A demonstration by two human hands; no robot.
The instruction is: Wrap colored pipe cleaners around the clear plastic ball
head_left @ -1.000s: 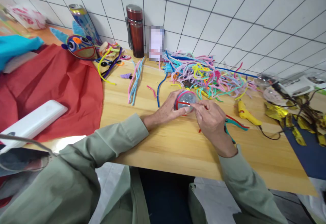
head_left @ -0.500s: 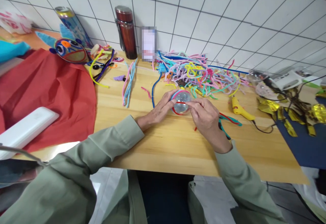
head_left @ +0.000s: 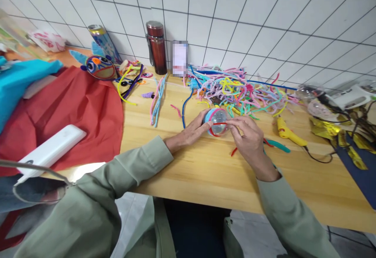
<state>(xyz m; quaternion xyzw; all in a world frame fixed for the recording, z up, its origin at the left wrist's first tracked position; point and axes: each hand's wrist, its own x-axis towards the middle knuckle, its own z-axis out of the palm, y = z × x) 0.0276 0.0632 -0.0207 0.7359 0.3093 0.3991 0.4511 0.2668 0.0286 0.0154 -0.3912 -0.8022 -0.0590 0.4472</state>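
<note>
My left hand (head_left: 197, 129) is closed around the side of a clear plastic ball (head_left: 221, 118), with light blue and pink pipe cleaners wrapped around its left part. A red pipe cleaner (head_left: 219, 123) stretches across the ball's clear face. My right hand (head_left: 247, 134) pinches the right end of this red strip between thumb and fingers, while my left thumb lies at its other end. The ball is held just above the wooden table. Below my right hand a loose red end (head_left: 234, 152) shows, and teal-handled pliers (head_left: 277, 145) lie partly hidden behind the wrist.
A heap of coloured pipe cleaners (head_left: 235, 87) lies against the tiled wall. To the right is a yellow glue gun (head_left: 289, 132) with its cord. A thermos (head_left: 157, 48), a drink can (head_left: 104, 42) and a decorated bird face (head_left: 100, 67) stand at the back; red cloth (head_left: 100, 113) covers the left.
The camera view has shifted, so everything sits further right and lower. The ball has turned slightly, showing more of its blue wrapped side. Both hands keep their hold.
</note>
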